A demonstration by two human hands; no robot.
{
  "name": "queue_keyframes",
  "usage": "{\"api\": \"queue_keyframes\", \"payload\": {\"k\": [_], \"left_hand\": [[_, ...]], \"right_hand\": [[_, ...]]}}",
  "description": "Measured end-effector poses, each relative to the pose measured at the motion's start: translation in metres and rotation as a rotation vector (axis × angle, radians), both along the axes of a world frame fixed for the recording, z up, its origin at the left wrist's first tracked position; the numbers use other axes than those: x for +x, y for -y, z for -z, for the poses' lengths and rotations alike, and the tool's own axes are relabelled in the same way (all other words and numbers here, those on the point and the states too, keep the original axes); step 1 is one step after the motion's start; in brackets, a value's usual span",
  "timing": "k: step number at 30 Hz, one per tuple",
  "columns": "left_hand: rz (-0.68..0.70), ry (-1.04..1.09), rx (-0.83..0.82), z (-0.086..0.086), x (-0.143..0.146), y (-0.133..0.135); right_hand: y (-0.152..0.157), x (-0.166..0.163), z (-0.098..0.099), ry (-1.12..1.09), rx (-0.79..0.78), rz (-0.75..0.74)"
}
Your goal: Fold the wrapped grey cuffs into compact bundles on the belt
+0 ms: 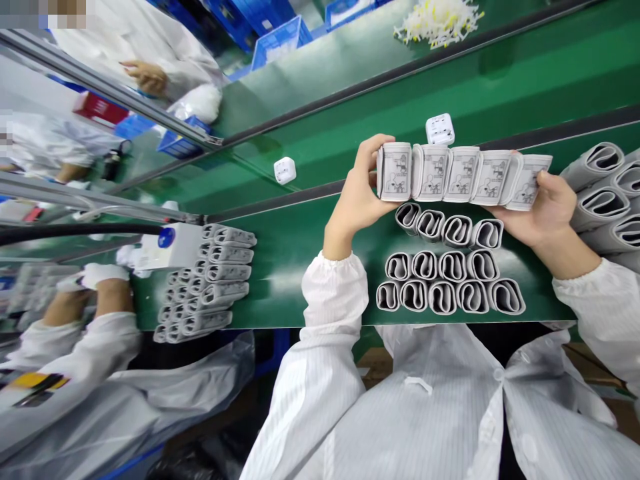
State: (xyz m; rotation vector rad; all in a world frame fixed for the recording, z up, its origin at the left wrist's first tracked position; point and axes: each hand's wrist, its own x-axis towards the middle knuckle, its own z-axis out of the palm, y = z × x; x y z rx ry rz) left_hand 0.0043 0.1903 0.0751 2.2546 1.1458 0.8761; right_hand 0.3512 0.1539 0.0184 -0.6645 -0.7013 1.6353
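A row of several rolled grey blood pressure cuffs [461, 175], printed with black drawings, is squeezed end to end between my two hands above the green bench. My left hand [361, 193] grips the cuff at the left end, fingers behind it and thumb below. At the other end, my right hand [545, 210] closes on the last cuff, its thumb on the printed face. Beneath them, more rolled cuffs [443, 265] stand in rows with their coiled ends showing. Larger grey rolls [603, 197] are stacked beside my right hand.
Two small white devices [285, 171] [440, 129] lie on the green conveyor [325, 157]. Another stack of rolled cuffs [220, 267] sits left, by a white machine [173, 245] and a co-worker's gloved hands [103, 275]. Across the line are blue bins [283, 43] and a pile of white-yellow pieces [440, 23].
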Motion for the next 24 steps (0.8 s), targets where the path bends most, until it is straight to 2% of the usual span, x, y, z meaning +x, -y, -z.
{"api": "queue_keyframes", "payload": {"k": [4,9,13,17,24], "left_hand": [[0.034,0.082,0.013,-0.0056,0.0032,0.0025],[-0.018,0.017,-0.054,-0.0069,0.0023,0.0029],[0.009,0.078,0.012,-0.0038,0.0031,0.0010],[-0.003,0.016,-0.008,-0.0059,0.0030,0.0024],[0.056,-0.054,0.004,-0.0057,-0.0054,0.0021]], "right_hand": [[-0.0010,0.0000,-0.0006,0.019,0.003,-0.016],[-0.0023,0.0029,0.0011,0.035,0.005,-0.019],[-0.0026,0.0035,0.0022,0.017,-0.014,-0.021],[-0.0030,0.0028,0.0026,-0.020,-0.017,-0.017],[-0.0017,0.0006,-0.0004,-0.021,-0.032,-0.016]]}}
